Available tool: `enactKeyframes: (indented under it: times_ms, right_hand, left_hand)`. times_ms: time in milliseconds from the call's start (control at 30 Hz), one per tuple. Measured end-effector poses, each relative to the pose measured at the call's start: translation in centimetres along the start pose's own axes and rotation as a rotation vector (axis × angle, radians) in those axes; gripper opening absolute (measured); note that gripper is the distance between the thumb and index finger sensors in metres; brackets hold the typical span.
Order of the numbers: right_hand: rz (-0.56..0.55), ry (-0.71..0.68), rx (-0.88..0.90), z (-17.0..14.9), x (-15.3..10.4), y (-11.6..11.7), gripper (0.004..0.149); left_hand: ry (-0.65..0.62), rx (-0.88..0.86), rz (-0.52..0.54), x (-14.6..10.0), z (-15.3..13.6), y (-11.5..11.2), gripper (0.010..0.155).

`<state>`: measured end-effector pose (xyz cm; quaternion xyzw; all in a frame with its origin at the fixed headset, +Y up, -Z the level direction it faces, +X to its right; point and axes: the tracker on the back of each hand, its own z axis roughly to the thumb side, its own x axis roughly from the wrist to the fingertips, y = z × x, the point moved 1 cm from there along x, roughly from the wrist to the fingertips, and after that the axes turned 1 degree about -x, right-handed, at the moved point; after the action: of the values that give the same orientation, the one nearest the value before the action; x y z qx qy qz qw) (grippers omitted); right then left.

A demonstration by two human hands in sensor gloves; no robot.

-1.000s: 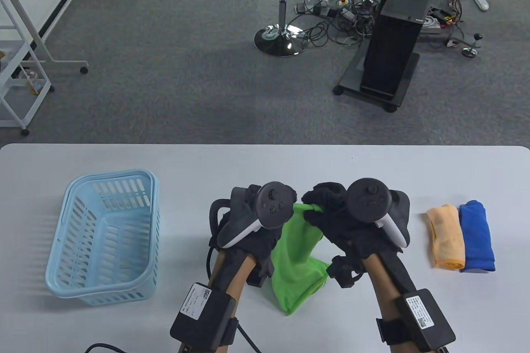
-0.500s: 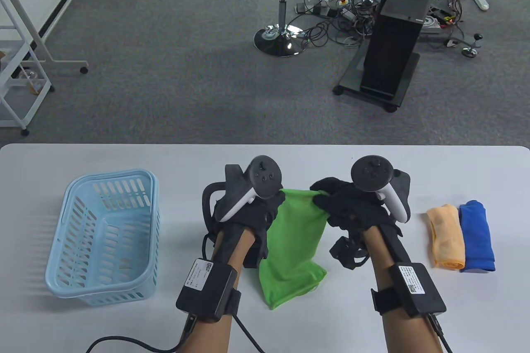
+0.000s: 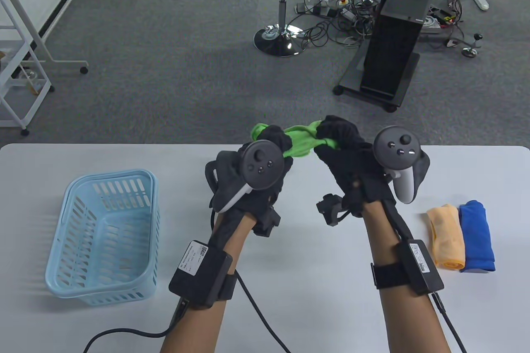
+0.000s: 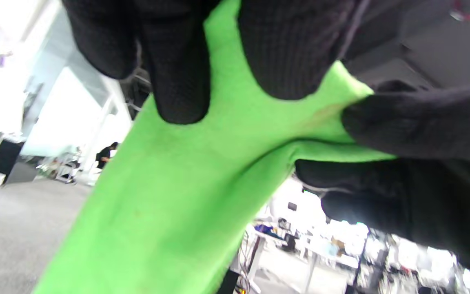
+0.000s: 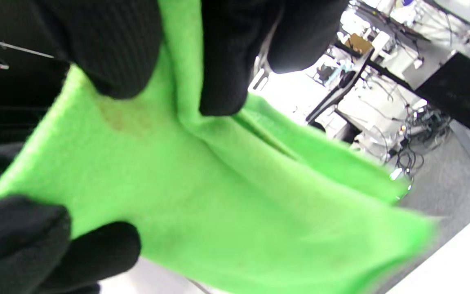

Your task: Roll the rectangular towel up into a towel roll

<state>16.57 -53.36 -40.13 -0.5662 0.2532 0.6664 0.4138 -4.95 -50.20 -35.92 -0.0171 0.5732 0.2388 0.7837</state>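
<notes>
Currently green towel (image 3: pixel 299 142) spans left-right at frame centre, pinched at each end: left hand (image 3: pixel 252 171), right hand (image 3: pixel 352 158). Both equally near; fingers closed on cloth.

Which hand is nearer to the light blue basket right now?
Left. The left hand is up over the table's middle, right of the basket, gripping the green towel. The right hand grips the towel's other end, farther right.

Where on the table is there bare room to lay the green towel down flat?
Bare patch: the middle of the table, between the forearms, below the left hand and right hand holding the green towel. Crowded: the left, with the blue basket, and the right, with the orange roll and blue roll.
</notes>
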Motion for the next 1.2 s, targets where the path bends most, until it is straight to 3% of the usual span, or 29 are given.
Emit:
enactKeyframes:
  times_ms: [100,167,200,267,333,500,633,667,800,867,933,967,1033,1200]
  right_hand:
    - [0.069,0.037,-0.244,-5.1,-4.0,3.7,0.052]
    - [0.226,0.075,-0.414,-9.1,-6.9,6.7,0.055]
    - [0.34,0.13,-0.415,-11.4,-8.7,8.2,0.055]
    - [0.426,0.227,-0.355,-14.2,-11.3,9.7,0.055]
    - [0.498,0.283,-0.437,-16.5,-14.0,10.2,0.056]
    - [0.551,0.356,-0.574,-18.1,-17.1,8.7,0.068]
    - [0.522,0.32,-0.553,-16.9,-18.5,7.4,0.072]
    - [0.571,0.309,-0.537,-16.1,-19.1,7.2,0.074]
    - [0.61,0.218,-0.508,-15.0,-20.2,8.5,0.084]
    - [0.662,0.181,-0.522,-15.2,-20.7,10.4,0.085]
    - [0.702,0.221,-0.632,-15.7,-20.6,11.3,0.074]
    - [0.648,0.211,-0.668,-15.8,-20.5,11.4,0.061]
    - [0.583,0.166,-0.678,-15.7,-20.4,11.2,0.052]
    - [0.576,0.164,-0.615,-15.8,-20.9,10.2,0.052]
  left_hand:
    - [0.027,0.221,-0.22,-3.6,-0.5,-7.0,0.046]
    - [0.023,0.332,-0.357,-6.5,-1.3,-12.1,0.045]
    - [0.037,0.352,-0.44,-8.6,-1.8,-14.9,0.045]
    - [0.059,0.323,-0.493,-11.3,-2.4,-17.6,0.045]
    - [0.09,0.28,-0.542,-14.3,-2.8,-19.4,0.045]
    - [0.117,0.253,-0.58,-17.7,-2.8,-20.3,0.046]
    - [0.157,0.265,-0.628,-19.3,-2.8,-20.1,0.046]
    - [0.17,0.269,-0.648,-19.7,-2.9,-19.8,0.046]
    - [0.2,0.184,-0.622,-20.0,-3.6,-19.9,0.046]
    - [0.163,0.257,-0.619,-20.1,-3.5,-20.3,0.046]
    - [0.139,0.304,-0.646,-20.0,-3.4,-20.7,0.046]
    - [0.142,0.297,-0.642,-19.9,-3.4,-20.7,0.046]
    - [0.145,0.247,-0.635,-19.6,-3.3,-20.5,0.046]
    - [0.16,0.208,-0.657,-20.2,-3.3,-19.8,0.048]
